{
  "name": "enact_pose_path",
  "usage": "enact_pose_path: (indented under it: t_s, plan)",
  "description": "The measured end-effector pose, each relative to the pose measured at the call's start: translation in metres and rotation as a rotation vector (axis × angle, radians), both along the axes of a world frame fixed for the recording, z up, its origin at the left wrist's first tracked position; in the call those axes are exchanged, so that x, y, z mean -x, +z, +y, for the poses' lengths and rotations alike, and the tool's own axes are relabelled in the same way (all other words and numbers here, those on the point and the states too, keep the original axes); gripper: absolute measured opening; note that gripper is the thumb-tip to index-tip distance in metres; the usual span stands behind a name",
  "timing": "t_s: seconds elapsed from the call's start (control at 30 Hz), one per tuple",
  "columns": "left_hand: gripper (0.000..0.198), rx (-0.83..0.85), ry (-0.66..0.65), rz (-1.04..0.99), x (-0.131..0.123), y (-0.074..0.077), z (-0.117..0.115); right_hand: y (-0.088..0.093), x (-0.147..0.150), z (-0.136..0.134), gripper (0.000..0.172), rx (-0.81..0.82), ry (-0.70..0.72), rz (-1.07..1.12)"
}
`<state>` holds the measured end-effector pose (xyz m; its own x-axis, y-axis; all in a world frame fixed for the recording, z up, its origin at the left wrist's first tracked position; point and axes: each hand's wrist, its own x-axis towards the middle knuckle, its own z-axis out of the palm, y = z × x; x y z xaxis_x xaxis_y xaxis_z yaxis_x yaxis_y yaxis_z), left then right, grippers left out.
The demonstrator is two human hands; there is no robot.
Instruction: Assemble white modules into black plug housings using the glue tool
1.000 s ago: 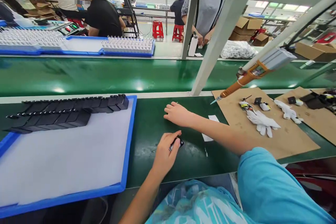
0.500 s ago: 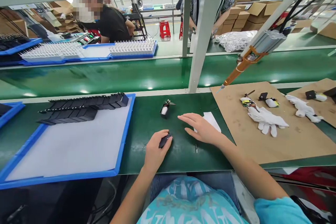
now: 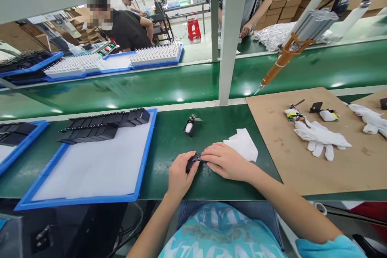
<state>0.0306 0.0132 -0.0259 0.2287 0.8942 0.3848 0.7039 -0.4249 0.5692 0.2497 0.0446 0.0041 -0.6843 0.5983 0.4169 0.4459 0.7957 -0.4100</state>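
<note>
A small black plastic case is pinched between the thumb and fingers of my left hand, just above the green bench. Its end with small fittings points toward my right hand. The fingers of that hand are stretched out, their tips at the end of the case; whether they touch it I cannot tell. Beyond both hands stands another black case with a white part inside and a dark blade-like piece sticking out. White paper lies just beyond my right hand.
A blue-rimmed tray at left carries rows of black cases. Brown cardboard at right bears white gloves and small electronic parts. An orange dispenser hangs above it, beside an upright post. People are behind the bench.
My right hand has moved left and down to the end of the case, uncovering more of the paper. My left hand still grips the case. The view has shifted slightly.
</note>
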Motion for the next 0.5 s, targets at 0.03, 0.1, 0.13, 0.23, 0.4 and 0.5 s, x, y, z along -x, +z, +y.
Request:
enact_pose_path:
  t_s: [0.03,0.1,0.13,0.23,0.4,0.5]
  plan:
    - [0.022,-0.004,-0.011,-0.011,0.000,0.001,0.000,-0.002,0.003,-0.001,0.027,0.004,0.017,-0.008]
    - [0.023,-0.010,-0.028,-0.032,-0.001,0.002,0.000,-0.004,0.006,-0.003,0.028,0.009,0.022,-0.008]
    - [0.024,-0.015,-0.036,-0.040,-0.002,0.002,0.000,-0.005,0.007,-0.003,0.028,0.010,0.018,-0.002]
    - [0.024,-0.027,-0.044,-0.054,-0.004,0.002,0.000,-0.006,0.007,-0.005,0.028,0.018,0.008,0.009]
    - [0.024,-0.035,0.013,-0.068,-0.008,-0.001,-0.001,-0.008,0.006,-0.006,0.028,0.024,-0.003,0.005]
    - [0.022,-0.050,0.056,-0.101,-0.011,-0.002,-0.002,-0.008,0.007,-0.007,0.027,0.021,-0.019,-0.008]
